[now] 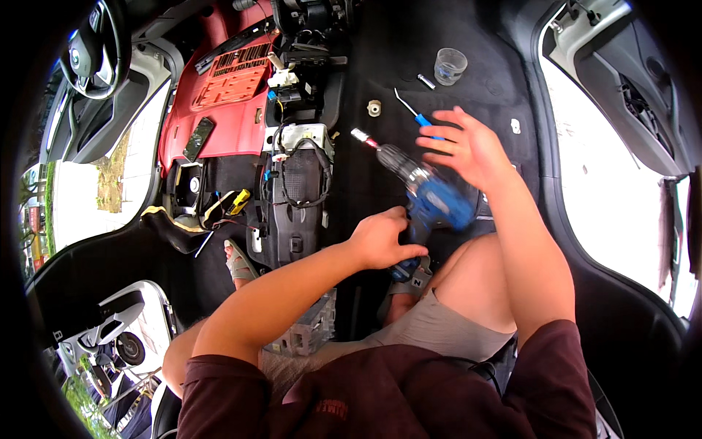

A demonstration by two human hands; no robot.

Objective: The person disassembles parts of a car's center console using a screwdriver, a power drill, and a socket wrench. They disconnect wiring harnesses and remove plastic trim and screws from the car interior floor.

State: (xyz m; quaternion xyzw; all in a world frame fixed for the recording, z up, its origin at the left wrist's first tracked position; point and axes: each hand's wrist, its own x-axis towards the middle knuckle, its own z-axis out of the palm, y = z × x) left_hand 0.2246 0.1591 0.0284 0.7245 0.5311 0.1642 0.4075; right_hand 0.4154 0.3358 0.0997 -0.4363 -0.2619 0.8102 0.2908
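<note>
While the left grip (pixel 376 240) wraps the handle of the blue drill (pixel 444 202) above the dark floor (pixel 384 66), the right grip (pixel 472 148) is empty, fingers spread; the step seems to be drill handling, and the next move calls for steady support.

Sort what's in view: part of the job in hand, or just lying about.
Probably in the job:
blue drill, in the left hand
blue-handled tool, near the open right hand

Apparently just lying about:
dark phone, on the red surface
clear cup, untouched on the dark floor
</note>
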